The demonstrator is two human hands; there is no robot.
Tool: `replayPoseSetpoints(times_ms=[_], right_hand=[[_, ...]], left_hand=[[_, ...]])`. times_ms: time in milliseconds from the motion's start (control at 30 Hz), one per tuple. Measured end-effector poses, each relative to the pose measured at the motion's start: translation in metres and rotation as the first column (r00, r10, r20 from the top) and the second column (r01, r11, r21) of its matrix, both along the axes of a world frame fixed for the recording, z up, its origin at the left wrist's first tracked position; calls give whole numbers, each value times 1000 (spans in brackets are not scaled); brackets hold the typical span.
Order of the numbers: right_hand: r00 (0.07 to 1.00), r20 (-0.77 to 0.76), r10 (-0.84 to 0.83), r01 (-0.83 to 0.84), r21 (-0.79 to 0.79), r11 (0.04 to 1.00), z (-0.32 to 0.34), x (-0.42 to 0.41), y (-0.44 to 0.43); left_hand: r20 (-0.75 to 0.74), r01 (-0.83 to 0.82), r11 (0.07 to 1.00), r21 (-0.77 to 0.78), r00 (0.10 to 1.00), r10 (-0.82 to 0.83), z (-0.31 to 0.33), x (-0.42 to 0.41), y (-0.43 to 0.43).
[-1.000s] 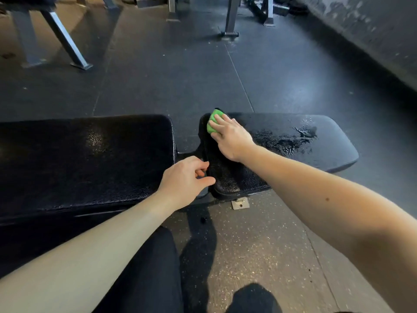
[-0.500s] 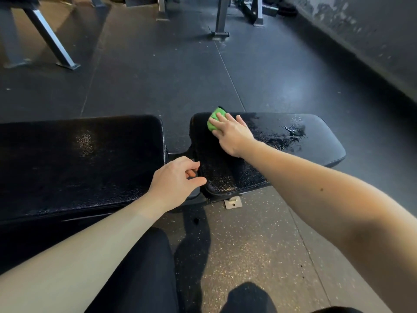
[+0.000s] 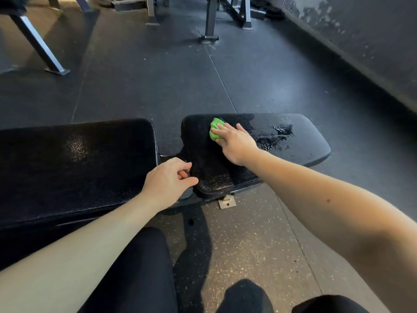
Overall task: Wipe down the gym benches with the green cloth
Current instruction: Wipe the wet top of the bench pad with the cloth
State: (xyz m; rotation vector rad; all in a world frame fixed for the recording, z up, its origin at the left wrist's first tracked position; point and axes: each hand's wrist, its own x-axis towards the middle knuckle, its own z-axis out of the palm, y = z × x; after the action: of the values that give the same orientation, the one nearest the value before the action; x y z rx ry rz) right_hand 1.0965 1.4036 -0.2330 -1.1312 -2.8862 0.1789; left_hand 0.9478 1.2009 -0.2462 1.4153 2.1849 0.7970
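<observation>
A black textured vinyl seat pad (image 3: 302, 141) lies to the right, and a longer black vinyl back pad (image 3: 79, 168) lies to the left. A narrow gap of floor and frame separates them. Beyond the far edges of both pads, the dark rubber floor (image 3: 146, 86) stretches open to the grey steel frame legs (image 3: 38, 48) at the far left and far centre. A scuffed dark wall (image 3: 361, 41) runs along the right, well apart from the seat pad's rounded right end. A small metal foot plate (image 3: 227, 202) sticks out under that pad's near edge.

The crumpled bright green cloth (image 3: 214, 129) sits on the seat pad near its far left corner. The right hand (image 3: 237, 143) lies flat over it, fingers (image 3: 225, 128) nearly straight and slightly spread, pressing the cloth onto the vinyl. A wet, glistening patch (image 3: 277, 134) lies on the pad just to the right of that hand.

The left hand (image 3: 168, 182) is over the gap by the seat pad's near left corner. Its fingers are loosely curled, its thumb points at the pad's edge, and it holds nothing. Whether it touches the pad cannot be told.
</observation>
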Motion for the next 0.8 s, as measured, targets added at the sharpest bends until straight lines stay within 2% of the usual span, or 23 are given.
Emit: replayPoseSetpoints(times_ms=[133,200,267,333,433,633,700,800], right_hand=[[961,53,-271,269,31,963,4,27,36],[942,56,-331,331,11,944,4,16,24],[957,31,-290,289,30,957,1,1,-5],[984,-11,-180,181,66,981,-6,-4,-37],[996,-56,-76,76,-5,997,-3,15,-52],[928,60,-367,368,-1,930,3,57,-7],[925,14,-379,379,1,925,1,44,-28],[964,-102,-244,250,43,967,-8,32,-77]], left_hand=[[5,6,1000,9,1000,-6,2,1,0],[2,11,1000,15,1000,-11,1,0,-1],[2,11,1000,12,1000,-11,1,0,-1],[-2,10,1000,8,1000,-10,1,0,-1],[-3,8,1000,1,1000,-8,1,1,-2],[5,4,1000,5,1000,-4,0,0,-1],[7,-2,1000,3,1000,2,-1,0,-1],[6,-7,1000,-2,1000,7,-2,0,-1]])
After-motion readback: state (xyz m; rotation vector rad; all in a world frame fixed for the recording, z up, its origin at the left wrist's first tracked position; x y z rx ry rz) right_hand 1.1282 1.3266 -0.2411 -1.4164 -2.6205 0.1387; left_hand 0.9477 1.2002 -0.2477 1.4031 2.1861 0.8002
